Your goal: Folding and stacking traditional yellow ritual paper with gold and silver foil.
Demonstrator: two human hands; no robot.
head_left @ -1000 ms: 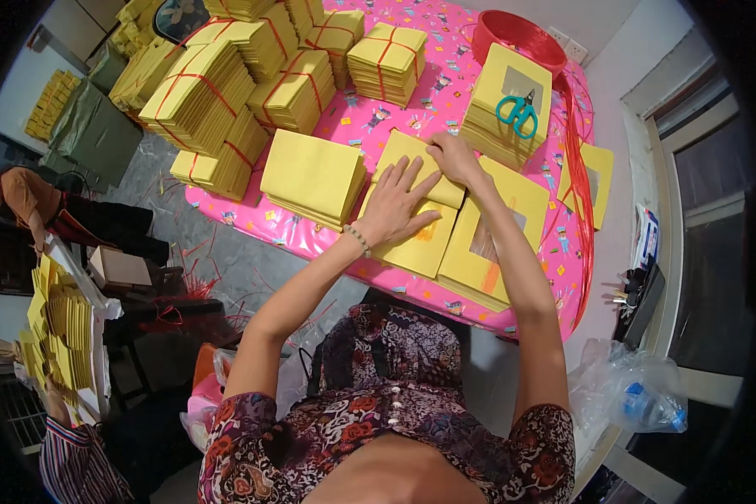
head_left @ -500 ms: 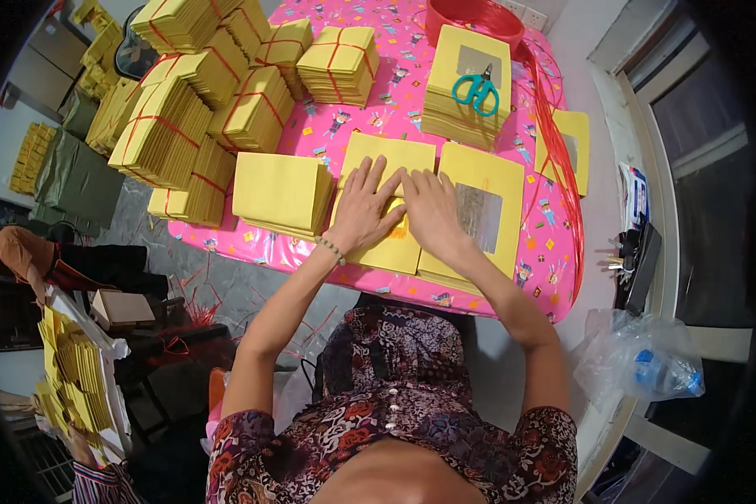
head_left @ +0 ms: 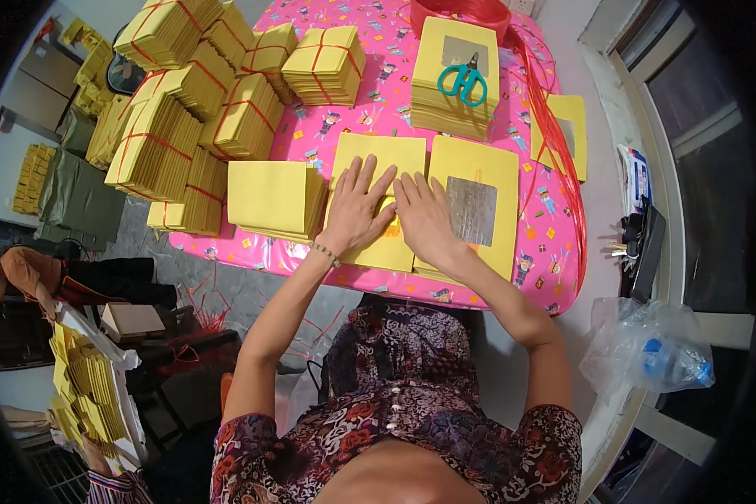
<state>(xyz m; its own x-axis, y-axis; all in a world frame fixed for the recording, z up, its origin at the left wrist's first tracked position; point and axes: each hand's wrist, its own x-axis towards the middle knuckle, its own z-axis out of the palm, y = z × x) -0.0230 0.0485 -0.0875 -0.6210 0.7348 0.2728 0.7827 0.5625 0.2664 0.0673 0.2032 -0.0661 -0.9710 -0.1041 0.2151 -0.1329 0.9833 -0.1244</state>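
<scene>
My left hand [head_left: 359, 206], with a beaded bracelet at its wrist, lies flat with fingers spread on a folded yellow paper sheet [head_left: 388, 151]. Beside it my right hand [head_left: 426, 220] presses flat on the same paper, its fingertips close to the left hand's. An orange mark shows partly between the hands. Under the right hand's outer edge, a pile of yellow sheets [head_left: 497, 164] bears a silver foil patch [head_left: 470, 208] on its top sheet. To the left of my hands sits a low stack of folded yellow paper [head_left: 267, 193].
Bundles of yellow paper tied with red string [head_left: 172, 139] are piled at the left. Teal-handled scissors [head_left: 464, 82] rest on a tall paper stack [head_left: 449, 113]. Red strings [head_left: 548, 134] hang along the right side of the pink patterned tablecloth [head_left: 328, 122]. Other people handle paper at far left.
Both hands stay flat on the folded paper, with only a slight shift of the fingers. The whole view has moved a little. At the left, a co-worker's body has shifted slightly.
</scene>
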